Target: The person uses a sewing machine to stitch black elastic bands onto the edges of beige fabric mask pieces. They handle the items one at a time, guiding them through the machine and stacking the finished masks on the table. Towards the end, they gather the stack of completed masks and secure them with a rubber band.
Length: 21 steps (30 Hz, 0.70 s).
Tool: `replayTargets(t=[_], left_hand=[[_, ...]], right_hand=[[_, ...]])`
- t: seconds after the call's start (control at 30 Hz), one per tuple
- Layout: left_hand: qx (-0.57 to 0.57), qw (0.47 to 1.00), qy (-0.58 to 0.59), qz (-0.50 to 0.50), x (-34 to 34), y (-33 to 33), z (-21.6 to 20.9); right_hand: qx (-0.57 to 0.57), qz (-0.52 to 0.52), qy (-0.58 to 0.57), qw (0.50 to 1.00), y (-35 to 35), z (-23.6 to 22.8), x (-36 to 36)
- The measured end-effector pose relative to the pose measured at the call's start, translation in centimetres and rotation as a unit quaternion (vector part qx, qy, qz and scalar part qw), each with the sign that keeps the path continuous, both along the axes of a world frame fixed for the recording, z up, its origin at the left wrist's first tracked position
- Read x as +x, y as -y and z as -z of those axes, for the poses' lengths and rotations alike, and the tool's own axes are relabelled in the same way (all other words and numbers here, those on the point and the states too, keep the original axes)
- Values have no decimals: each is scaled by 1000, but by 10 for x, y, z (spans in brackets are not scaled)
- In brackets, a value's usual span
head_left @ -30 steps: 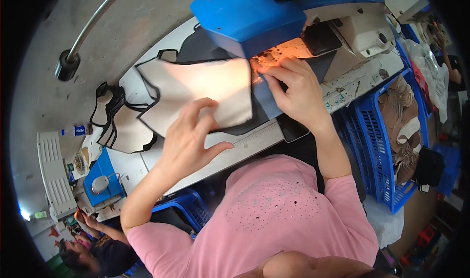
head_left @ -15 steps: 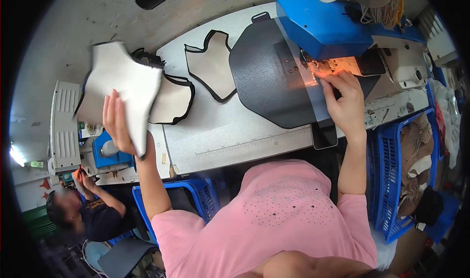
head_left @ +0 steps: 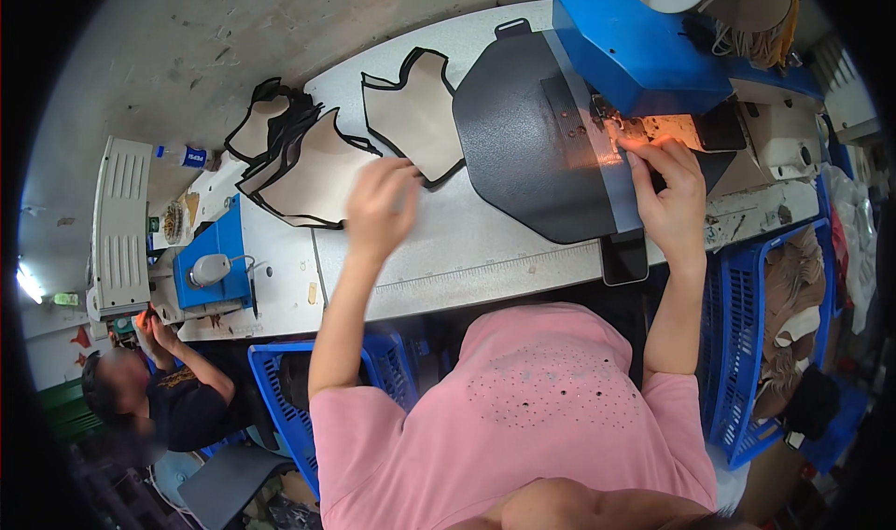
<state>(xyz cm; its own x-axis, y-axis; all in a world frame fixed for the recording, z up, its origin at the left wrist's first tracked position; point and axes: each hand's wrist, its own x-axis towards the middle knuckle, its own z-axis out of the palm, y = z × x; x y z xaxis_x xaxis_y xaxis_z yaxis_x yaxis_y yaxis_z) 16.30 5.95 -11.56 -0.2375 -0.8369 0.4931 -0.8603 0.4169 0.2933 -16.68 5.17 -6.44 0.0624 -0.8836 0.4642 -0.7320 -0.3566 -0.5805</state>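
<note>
Cream pieces point(head_left: 308, 177) with black edging lie in an overlapping heap on the left of the smooth, pale grey table point(head_left: 420, 236). The top one's near edge slopes toward the right; part of it is behind the left hand point(head_left: 381, 208), so its long axis is unclear. That hand is blurred, fingers bent, and whether they grip anything I cannot tell. Half a second ago it held a large cream piece raised at the left; now no piece is lifted.

Next to the right lies a single cream piece point(head_left: 413, 115), flat and matt. Its notched, wider end faces far, its narrow end points near and slightly right, and its long axis runs between them. Its right side meets a black board point(head_left: 509, 129), many-sided and finely grained.

Over the board's right part, under an orange light, the right hand point(head_left: 674, 187) has thumb and forefinger close together by the needle area, much as before; whether something thin is between them cannot be told. Beyond stands the sewing machine's angular blue cover point(head_left: 639, 49). Far right, a slatted blue plastic basket point(head_left: 731, 343) holds wrinkled brown pieces point(head_left: 784, 292).
</note>
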Motion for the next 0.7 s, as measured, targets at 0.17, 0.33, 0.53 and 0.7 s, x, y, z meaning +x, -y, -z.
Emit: replayTargets(t=[0.17, 0.33, 0.53, 0.7], left_hand=[[91, 996, -12, -12, -47, 43, 60], [159, 986, -50, -20, -47, 50, 71], [45, 940, -329, -80, -30, 51, 28], [166, 876, -434, 127, -55, 0, -82]], right_hand=[[-10, -12, 3, 1000, 0, -1, 1], [-16, -8, 2, 1000, 1, -1, 0], [-33, -14, -3, 999, 0, 1, 2], [51, -64, 138, 987, -4, -11, 1]])
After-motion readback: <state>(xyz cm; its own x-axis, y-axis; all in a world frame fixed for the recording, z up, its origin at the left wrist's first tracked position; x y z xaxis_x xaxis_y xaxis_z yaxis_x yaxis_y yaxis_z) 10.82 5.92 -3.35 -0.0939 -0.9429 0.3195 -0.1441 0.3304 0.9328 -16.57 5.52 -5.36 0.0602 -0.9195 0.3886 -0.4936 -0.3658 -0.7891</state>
